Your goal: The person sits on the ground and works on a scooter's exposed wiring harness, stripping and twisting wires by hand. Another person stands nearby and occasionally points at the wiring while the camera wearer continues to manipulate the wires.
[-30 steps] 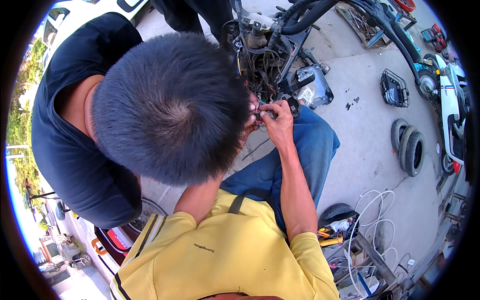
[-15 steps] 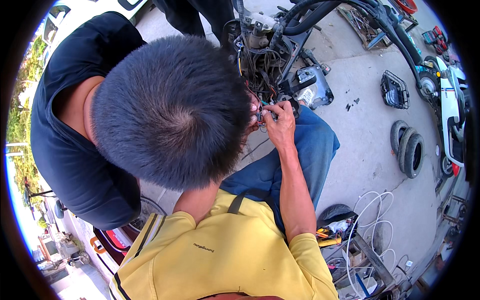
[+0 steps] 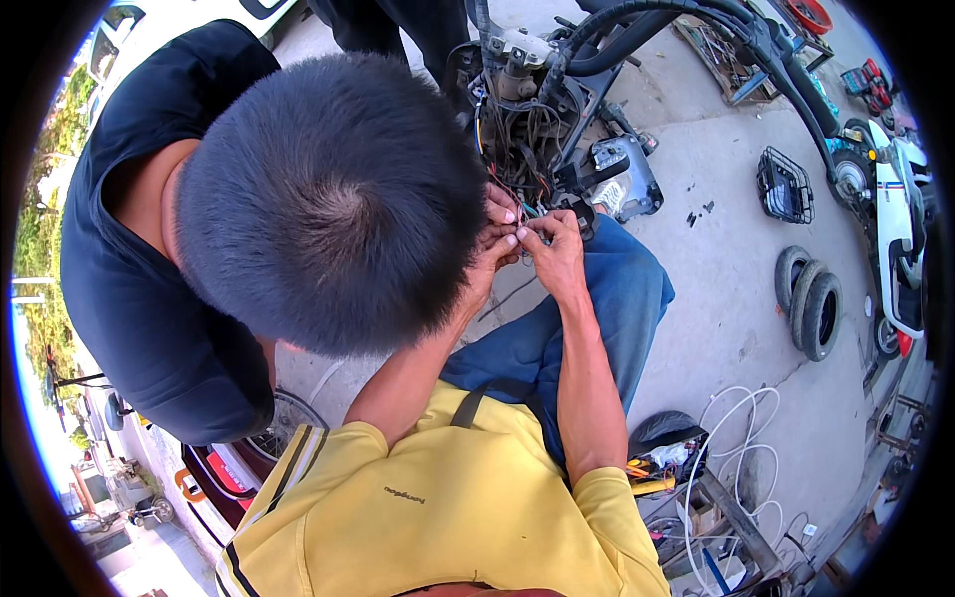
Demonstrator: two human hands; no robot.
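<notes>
My left hand and my right hand meet fingertip to fingertip at the ends of thin wires, both pinched shut on them. The wires come out of a tangled wiring harness in the front of a stripped motorbike or scooter. Another person's hand touches the same wires just beyond my left thumb. That person's head leans over from the left and hides part of the work. Exactly which wire sits in which fingers is too small to tell.
A handlebar arches over the far side. Beyond my right knee lie a grey cover panel, a black wire basket and several tyres. A tool box and looped white hose are near my right elbow.
The co-worker's head has shifted slightly left and nearer the far side, uncovering my left hand and forearm. My fingertips have come together at the wires.
</notes>
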